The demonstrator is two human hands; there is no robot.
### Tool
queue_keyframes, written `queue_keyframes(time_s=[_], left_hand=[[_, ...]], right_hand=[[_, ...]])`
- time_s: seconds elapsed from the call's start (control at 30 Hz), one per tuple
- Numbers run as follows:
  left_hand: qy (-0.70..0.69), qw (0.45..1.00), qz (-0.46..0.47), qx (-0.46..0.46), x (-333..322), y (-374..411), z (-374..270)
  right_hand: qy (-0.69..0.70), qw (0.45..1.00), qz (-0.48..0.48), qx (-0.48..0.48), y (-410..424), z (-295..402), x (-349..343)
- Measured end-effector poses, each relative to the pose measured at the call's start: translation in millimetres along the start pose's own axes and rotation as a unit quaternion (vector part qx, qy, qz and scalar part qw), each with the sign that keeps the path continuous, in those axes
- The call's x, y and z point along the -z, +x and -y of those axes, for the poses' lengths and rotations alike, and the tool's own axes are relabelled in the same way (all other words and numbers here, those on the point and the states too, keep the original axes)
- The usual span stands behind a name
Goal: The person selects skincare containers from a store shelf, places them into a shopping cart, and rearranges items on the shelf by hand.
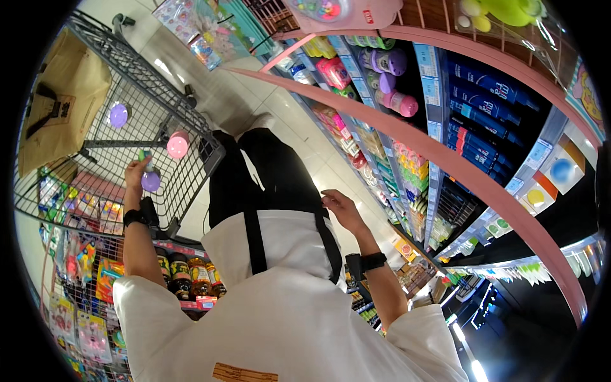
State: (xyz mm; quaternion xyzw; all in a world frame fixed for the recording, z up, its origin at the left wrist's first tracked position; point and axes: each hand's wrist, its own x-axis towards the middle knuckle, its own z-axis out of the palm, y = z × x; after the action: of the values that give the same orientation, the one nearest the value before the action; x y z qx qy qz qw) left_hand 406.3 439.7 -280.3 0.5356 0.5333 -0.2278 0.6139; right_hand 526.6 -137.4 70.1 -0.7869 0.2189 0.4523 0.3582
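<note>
My left hand reaches over the wire shopping cart, its fingers on a small container with a green top. Just beside it in the cart is a container with a purple lid. A pink-lidded container stands near the cart's right side, and another purple-lidded one lies farther off. A brown paper bag with dark handles fills the cart's far left. My right hand hangs by my right thigh, fingers apart, holding nothing.
Shelves with purple and pink containers and dark blue bottles rise on the right, behind a curved pink metal rail. Below the cart are a wire rack of packaged toys and dark sauce bottles. Tiled floor lies ahead.
</note>
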Motion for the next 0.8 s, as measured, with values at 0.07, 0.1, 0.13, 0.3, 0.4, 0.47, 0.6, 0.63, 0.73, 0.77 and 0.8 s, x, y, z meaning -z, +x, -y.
queue_keyframes(time_s=[0.07, 0.1, 0.13, 0.3, 0.4, 0.47, 0.6, 0.63, 0.73, 0.77, 0.8], left_hand=[[0.124, 0.984, -0.092, -0.09, -4.5, 22.1, 20.5], [0.184, 0.959, -0.143, -0.16, -8.0, 28.6, 28.0], [0.169, 0.963, -0.143, -0.152, -19.8, 17.6, 18.8], [0.241, 0.938, -0.145, -0.204, -47.5, -22.1, -2.6], [0.314, 0.906, -0.191, -0.211, -61.8, -62.1, -14.0], [0.218, 0.934, -0.181, -0.219, -64.1, -86.0, -28.7], [0.221, 0.922, -0.192, -0.255, -68.0, -142.1, -56.9], [0.2, 0.916, -0.186, -0.293, -68.3, -155.7, -60.6], [0.18, 0.883, -0.181, -0.393, -81.3, -217.3, -92.7], [0.188, 0.874, -0.18, -0.41, -87.1, -244.3, -108.2], [0.209, 0.866, -0.203, -0.408, -96.5, -274.3, -122.9]], right_hand=[[0.005, 1.0, -0.005, 0.019, 2.7, -2.2, 1.5], [0.008, 1.0, -0.006, 0.026, 4.5, -5.6, 2.2], [-0.01, 0.999, -0.012, 0.028, 6.7, -10.8, 2.3], [0.017, 1.0, -0.007, 0.012, 6.0, -21.6, 2.3], [0.026, 0.999, 0.0, 0.024, 2.4, -28.7, 8.6], [0.03, 0.998, 0.002, 0.047, 1.2, -24.5, 14.2], [0.022, 0.995, -0.004, 0.1, 10.2, -18.7, 19.5], [0.025, 0.993, -0.001, 0.119, 13.8, -16.4, 20.5], [0.004, 0.988, 0.03, 0.154, 9.9, 15.7, 19.1], [0.001, 0.984, 0.026, 0.173, 7.5, 24.4, 16.9], [-0.027, 0.98, 0.023, 0.195, 2.7, 36.4, 15.2]])
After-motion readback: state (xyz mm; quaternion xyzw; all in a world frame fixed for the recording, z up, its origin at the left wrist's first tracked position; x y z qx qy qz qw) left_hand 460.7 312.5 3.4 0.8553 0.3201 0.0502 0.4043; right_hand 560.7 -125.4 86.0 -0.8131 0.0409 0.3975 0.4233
